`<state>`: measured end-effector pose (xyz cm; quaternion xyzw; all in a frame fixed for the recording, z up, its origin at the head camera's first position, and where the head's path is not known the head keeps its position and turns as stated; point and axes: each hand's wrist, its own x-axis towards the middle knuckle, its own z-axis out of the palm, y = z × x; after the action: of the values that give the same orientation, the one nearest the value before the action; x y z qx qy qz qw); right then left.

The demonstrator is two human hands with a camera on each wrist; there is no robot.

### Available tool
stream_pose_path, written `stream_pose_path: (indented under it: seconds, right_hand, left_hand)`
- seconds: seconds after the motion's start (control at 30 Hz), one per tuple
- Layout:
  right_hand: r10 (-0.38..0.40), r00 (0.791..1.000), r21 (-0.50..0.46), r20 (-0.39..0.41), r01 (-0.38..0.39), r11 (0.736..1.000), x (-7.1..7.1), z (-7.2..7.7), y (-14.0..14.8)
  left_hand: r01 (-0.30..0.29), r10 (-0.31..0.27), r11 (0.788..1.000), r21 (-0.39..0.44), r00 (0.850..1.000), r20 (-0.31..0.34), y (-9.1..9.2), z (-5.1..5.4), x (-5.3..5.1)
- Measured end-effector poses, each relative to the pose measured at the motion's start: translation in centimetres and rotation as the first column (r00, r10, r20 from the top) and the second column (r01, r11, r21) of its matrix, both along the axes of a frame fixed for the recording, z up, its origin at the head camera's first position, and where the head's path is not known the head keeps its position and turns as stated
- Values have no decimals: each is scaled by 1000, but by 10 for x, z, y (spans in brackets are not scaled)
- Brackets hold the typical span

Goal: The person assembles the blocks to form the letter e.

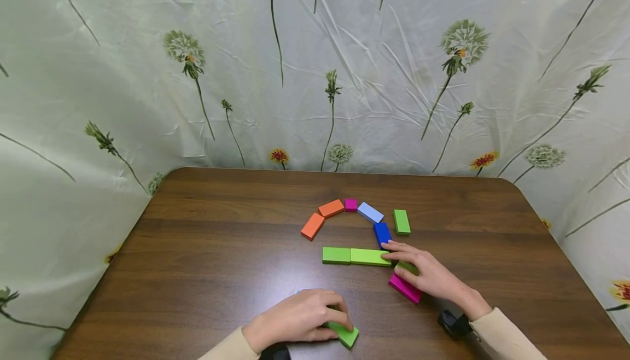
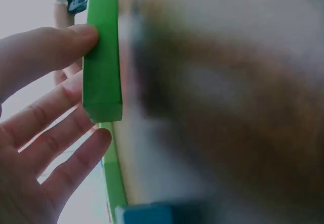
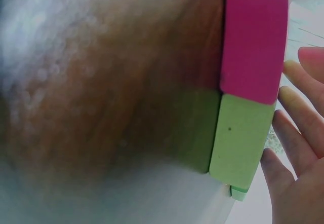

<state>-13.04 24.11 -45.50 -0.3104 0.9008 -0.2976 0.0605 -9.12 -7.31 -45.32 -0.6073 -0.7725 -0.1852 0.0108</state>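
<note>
A green block [image 1: 347, 337] is pinched between thumb and fingers of the left hand [image 1: 307, 316], low in the head view. In the left wrist view the thumb of that hand [image 2: 45, 127] presses the held block [image 2: 102, 57]. The right hand [image 1: 433, 275] lies with extended fingers over another green block [image 1: 408, 266], partly covered, beside a magenta block [image 1: 405, 289]. Its fingertips reach a light green block [image 1: 370, 257] and a blue block [image 1: 381, 234]. The right wrist view has that hand [image 3: 304, 158] alongside the magenta block [image 3: 254, 44] and the adjoining green one [image 3: 240, 140].
On the wooden table [image 1: 197, 272], two orange blocks [image 1: 312, 226], a small magenta block [image 1: 351, 205] and a light blue block [image 1: 370, 212] curve toward the blue one. One green block [image 1: 336, 255] adjoins the light green block; another [image 1: 401, 222] stands apart.
</note>
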Motion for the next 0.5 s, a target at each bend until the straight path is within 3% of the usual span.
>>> stream_pose_path:
  seconds: [0.23, 0.37, 0.5]
  right_hand:
    - [5, 1000, 1, -14, -5, 1000, 0, 0, 0]
    - [7, 1000, -2, -22, -7, 1000, 0, 0, 0]
    - [9, 1000, -3, -22, -9, 1000, -1, -1, 1]
  left_hand:
    - [-184, 184, 979, 83, 983, 18, -14, 6, -11]
    - [-279, 274, 951, 134, 960, 55, -24, 7, -20]
    - [-373, 365, 918, 137, 927, 81, -35, 7, -27]
